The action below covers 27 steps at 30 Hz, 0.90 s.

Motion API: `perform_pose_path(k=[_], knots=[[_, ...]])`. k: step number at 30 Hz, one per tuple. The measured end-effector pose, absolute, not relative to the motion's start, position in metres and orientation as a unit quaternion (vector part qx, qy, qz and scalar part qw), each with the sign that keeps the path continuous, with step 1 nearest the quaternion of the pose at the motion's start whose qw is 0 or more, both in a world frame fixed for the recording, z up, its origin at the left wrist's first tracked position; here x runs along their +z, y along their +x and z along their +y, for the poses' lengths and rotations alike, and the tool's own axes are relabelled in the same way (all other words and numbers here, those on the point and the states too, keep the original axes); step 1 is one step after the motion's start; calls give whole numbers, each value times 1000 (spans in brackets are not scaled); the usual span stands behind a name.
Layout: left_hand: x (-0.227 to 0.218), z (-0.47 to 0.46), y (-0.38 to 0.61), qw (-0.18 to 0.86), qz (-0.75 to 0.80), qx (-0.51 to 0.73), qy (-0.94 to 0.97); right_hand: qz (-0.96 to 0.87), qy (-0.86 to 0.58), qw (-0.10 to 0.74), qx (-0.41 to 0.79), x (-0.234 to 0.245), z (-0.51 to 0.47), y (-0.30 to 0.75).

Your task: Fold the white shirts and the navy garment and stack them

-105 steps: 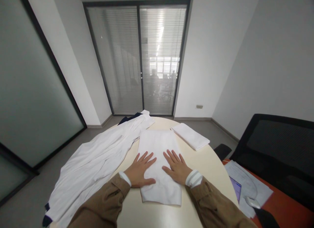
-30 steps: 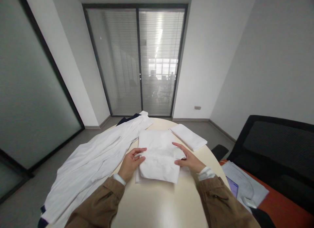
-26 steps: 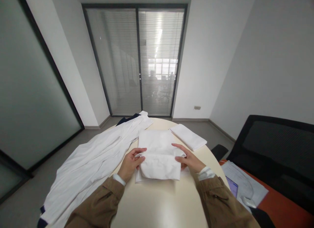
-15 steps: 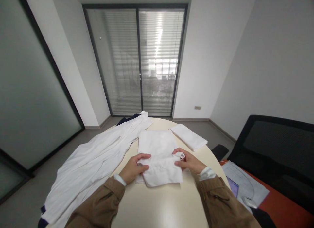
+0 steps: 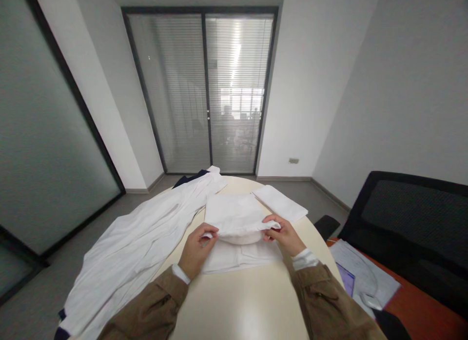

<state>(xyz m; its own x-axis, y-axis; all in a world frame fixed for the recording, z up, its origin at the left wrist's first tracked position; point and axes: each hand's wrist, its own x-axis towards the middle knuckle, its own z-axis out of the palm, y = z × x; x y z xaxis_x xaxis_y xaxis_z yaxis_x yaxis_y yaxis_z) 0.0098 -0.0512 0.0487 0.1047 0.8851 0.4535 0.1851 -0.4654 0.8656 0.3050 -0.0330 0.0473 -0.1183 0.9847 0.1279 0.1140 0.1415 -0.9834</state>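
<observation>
- Moved since the last frame: the left hand [image 5: 196, 250] and right hand [image 5: 285, 236] have raised the near part of a folded white cloth [image 5: 237, 259] and drawn it away from the body. A raised flap [image 5: 239, 229] now arches over the flat layer beneath, with a hollow curve showing under it.
- Grip: each hand is almost closed, thumb and fingers pinching one end of the flap's edge. Both have hold of the cloth, and neither is fully clenched.
- Location: centred on a round cream table [image 5: 241, 308], between the hands, on the side nearest the person.
- Direction and axis: the flap's edge and fold run side to side across the person's front, with the arch turned toward the far glass door. The whole cloth is near square, so its long axis cannot be told.
- Adjacent: a long white garment [image 5: 135, 223] lies just to the left, a folded white pad [image 5: 281, 202] just beyond to the right.
- Also present: 2 brown jacket sleeves [image 5: 146, 301].
</observation>
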Motion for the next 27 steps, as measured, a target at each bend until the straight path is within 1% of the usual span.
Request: perform_pose_path(k=[2,5,7,9,12,16,20,24,27], knots=[[48,-51,8,277,382,527,708,-591,-454,475,467,49,-34,306],[47,-51,5,228,357,505,752,-624,-448,478,426,49,-32,311],[46,-52,3,214,342,483,777,-655,-456,457,394,46,-30,317],[45,-53,2,215,330,452,800,-680,-469,413,383,42,-29,324],[46,-54,1,254,356,391,810,-705,-481,335,399,38,-31,333],[49,-53,0,359,417,306,777,-700,-499,238,451,40,-39,340],[50,-50,-5,416,400,257,775,-700,-476,239,475,45,-42,342],[48,-48,-10,424,384,227,788,-715,-468,199,479,45,-40,344],[47,-47,-12,414,395,200,796,-711,-462,205,489,40,-38,345]])
